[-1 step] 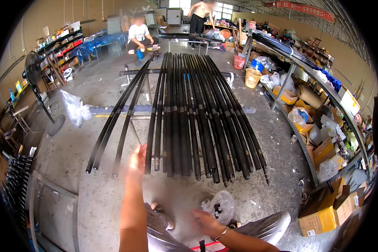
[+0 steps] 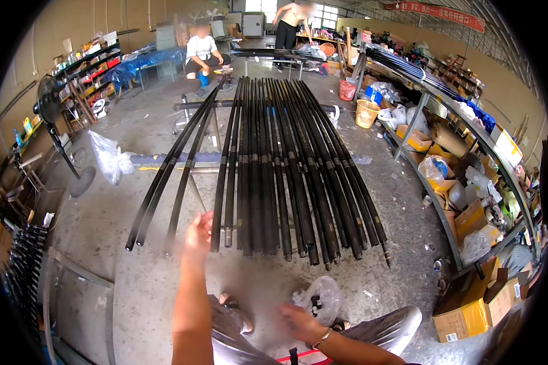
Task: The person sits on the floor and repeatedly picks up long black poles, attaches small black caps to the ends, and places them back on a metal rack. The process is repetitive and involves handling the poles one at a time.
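Many long black rods (image 2: 274, 164) lie side by side on metal trestles (image 2: 192, 182), their near ends pointing at me. Three more rods (image 2: 170, 176) splay off to the left. My left hand (image 2: 198, 234) is raised to the near end of one rod at the left of the main bundle. The hand is blurred, and I cannot tell whether it grips the rod. My right hand (image 2: 301, 322) hovers low over my knees with its fingers spread and nothing in it. A clear plastic bag (image 2: 319, 298) of small dark parts lies just beyond it on the floor.
Long shelving (image 2: 463, 152) with boxes and bags runs down the right, with a yellow cardboard box (image 2: 469, 310) at its near end. A standing fan (image 2: 49, 103) and a rack of black tubes (image 2: 24, 267) are at the left. Far back, one person (image 2: 201, 52) sits and another (image 2: 289, 24) stands.
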The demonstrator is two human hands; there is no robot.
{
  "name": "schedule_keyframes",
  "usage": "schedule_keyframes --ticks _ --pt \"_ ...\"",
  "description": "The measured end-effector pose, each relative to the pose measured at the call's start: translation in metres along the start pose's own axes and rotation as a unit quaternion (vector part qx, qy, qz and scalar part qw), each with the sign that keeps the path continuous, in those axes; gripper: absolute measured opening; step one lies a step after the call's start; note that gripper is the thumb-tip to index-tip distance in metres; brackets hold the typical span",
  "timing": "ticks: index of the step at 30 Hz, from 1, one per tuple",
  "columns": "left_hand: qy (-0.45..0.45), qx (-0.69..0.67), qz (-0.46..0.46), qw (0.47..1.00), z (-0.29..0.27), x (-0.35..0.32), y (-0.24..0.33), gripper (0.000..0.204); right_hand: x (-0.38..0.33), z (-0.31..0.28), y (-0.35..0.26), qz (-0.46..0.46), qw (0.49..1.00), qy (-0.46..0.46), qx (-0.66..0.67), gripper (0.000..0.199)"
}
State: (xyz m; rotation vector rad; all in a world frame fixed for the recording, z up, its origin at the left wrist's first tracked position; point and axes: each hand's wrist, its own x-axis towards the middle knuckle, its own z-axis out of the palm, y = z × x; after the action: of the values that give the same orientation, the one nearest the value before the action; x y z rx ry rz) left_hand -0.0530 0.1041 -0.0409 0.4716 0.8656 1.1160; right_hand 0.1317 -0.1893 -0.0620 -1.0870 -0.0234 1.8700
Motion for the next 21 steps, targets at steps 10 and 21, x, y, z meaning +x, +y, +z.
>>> schedule_keyframes --ticks 10,21 --pt "-0.131 -0.235 0.07 0.961 -0.091 -0.005 0.023 0.041 0.009 -0.002 0.011 0.018 1.0 0.019 0.0 0.026" --pt "-0.202 -0.062 0.077 0.974 -0.035 -0.024 0.037 0.048 0.012 0.002 0.011 0.036 0.999 0.035 -0.014 0.025"
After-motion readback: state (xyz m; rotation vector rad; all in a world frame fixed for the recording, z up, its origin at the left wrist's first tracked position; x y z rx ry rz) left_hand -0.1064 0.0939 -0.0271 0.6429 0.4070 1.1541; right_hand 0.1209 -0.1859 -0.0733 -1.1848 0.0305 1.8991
